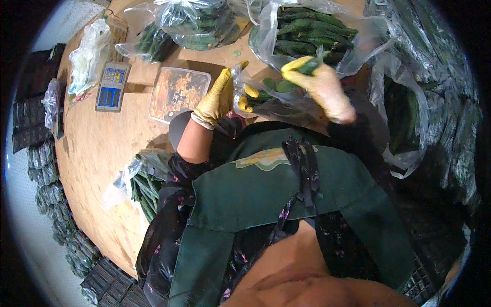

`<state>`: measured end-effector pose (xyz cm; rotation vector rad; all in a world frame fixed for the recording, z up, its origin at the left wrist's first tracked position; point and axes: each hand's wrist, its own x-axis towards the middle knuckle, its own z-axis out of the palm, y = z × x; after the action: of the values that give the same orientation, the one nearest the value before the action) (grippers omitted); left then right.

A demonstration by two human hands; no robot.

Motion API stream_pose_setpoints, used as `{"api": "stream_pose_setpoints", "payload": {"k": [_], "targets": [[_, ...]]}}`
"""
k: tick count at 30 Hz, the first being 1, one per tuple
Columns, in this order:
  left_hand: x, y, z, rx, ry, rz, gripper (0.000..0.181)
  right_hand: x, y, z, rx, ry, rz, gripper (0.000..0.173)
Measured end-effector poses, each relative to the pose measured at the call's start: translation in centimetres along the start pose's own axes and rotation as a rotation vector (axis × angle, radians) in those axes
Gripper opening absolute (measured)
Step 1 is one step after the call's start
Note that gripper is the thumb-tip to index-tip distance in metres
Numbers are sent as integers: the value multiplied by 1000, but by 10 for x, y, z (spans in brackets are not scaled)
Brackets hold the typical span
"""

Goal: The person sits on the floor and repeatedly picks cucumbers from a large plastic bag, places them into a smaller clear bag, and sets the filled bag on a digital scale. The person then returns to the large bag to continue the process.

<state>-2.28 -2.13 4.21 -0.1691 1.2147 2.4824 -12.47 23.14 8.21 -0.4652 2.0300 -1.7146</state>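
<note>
My left hand (pixel 218 96), in a yellow glove, grips the mouth of a transparent plastic bag (pixel 299 105) near my lap. Yellow fingertips show at the bag's opening, and several cucumbers (pixel 285 86) lie inside it. My right hand (pixel 326 86), gloved in yellow with a paler back, is closed around a green cucumber (pixel 307 68), partly hidden by the fingers. It is above the small bag, in front of a large open plastic bag (pixel 264 42) piled with cucumbers (pixel 312 32).
A digital scale display (pixel 111 87) stands left of a stained square weighing pan (pixel 180 94) on the wooden table (pixel 96 153). Filled bags (pixel 203 27) sit at the back. Long green vegetables (pixel 145 192) lie by my left elbow. Another open bag (pixel 402 115) and stacked wrapped bundles (pixel 452 115) are at right.
</note>
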Motion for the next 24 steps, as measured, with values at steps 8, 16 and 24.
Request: {"api": "stream_pose_setpoints", "payload": {"k": [8, 16, 24], "targets": [[-1, -7, 0, 1, -98, -12, 88, -27, -57, -13, 163, -77, 66, 19], [31, -4, 14, -88, -193, 0, 88, 18, 223, 30, 493, -165, 338, 44], [14, 6, 20, 77, -10, 2, 101, 0, 241, -129, -1136, -676, 460, 46]]}}
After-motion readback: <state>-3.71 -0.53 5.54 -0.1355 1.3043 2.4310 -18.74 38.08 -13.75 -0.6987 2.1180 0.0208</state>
